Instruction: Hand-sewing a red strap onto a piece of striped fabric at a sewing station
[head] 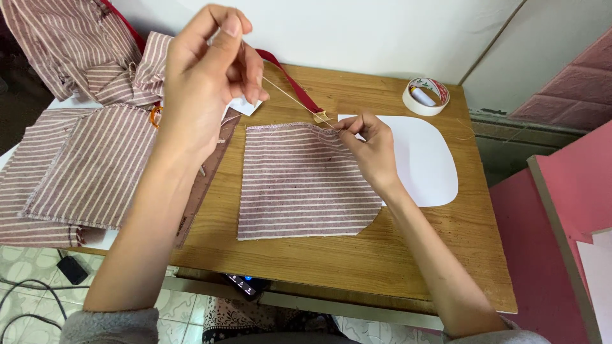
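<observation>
Now right hand [370, 143] pins fabric piece [299, 185] top edge, left hand [207, 76] pulling thread [293, 99]

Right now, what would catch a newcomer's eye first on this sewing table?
Probably the striped fabric piece lying flat mid-table, with the right hand pinching its top edge. The left hand, raised at upper left, pulls a taut thread up from that edge. Beyond them, a white paper pattern lies to the right, with a tape roll at the far corner.

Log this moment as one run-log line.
left hand: raised, pulling thread taut | right hand: pinching striped fabric piece top edge | nearby: white paper template, tape roll
</observation>
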